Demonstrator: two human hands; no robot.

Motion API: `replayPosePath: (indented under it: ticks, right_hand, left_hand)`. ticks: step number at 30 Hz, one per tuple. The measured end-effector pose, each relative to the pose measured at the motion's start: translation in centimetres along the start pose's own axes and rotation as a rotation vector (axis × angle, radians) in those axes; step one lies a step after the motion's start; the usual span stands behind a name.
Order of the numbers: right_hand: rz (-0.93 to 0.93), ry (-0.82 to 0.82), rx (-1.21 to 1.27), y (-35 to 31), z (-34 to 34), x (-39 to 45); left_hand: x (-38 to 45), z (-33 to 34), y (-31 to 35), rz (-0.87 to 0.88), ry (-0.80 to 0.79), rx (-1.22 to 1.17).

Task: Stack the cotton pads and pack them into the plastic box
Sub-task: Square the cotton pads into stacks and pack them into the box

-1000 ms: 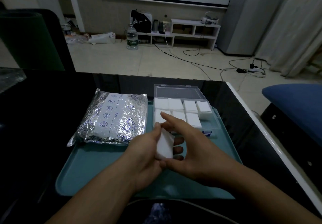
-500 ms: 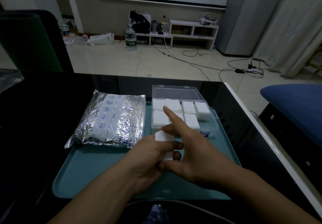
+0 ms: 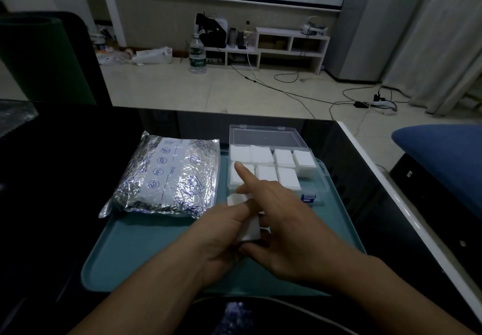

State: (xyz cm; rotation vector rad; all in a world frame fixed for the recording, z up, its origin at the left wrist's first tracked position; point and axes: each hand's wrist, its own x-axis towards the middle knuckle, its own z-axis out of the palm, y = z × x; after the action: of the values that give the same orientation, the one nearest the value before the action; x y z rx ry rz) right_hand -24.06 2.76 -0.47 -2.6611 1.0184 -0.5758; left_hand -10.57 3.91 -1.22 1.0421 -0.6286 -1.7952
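Both hands (image 3: 260, 235) grip cotton pads (image 3: 249, 226) over tray (image 3: 146, 251)

Cotton pads going into the clear plastic box

You are looking at a stack of white cotton pads (image 3: 249, 226) sitting tilted between your two hands, its top corner poking out near the box's front left corner. The clear plastic box (image 3: 322, 175) is lying open and flat, its lid (image 3: 263, 136) folded back away from you. White pad stacks (image 3: 284, 169) are filling seven of its compartments in two rows; the near right compartment is showing no pads.
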Motion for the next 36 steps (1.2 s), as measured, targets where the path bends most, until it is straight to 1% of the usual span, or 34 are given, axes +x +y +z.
replayPosePath:
  ticks: [6,11,22,32,36]
  right_hand:
    - [-0.03,0.031,-0.044,0.07,0.28,0.16]
    - [-0.048,0.032,-0.069,-0.02,0.39,0.24]
    - [-0.044,0.009,-0.021,-0.17,0.4,0.21]
    - [-0.022,0.004,-0.016,-0.17,0.36,0.13]
    - [-0.012,0.019,0.027,0.05,0.13,0.04]
  left_hand:
    - [-0.09,0.12,0.15,0.022,0.01,-0.002]
    - [-0.35,0.45,0.33,0.047,-0.018,0.016]
    - [-0.32,0.5,0.26,0.042,-0.022,0.01]
    - [-0.36,0.19,0.22,0.056,-0.056,0.09]
    - [-0.4,0.26,0.26,0.079,-0.071,0.12]
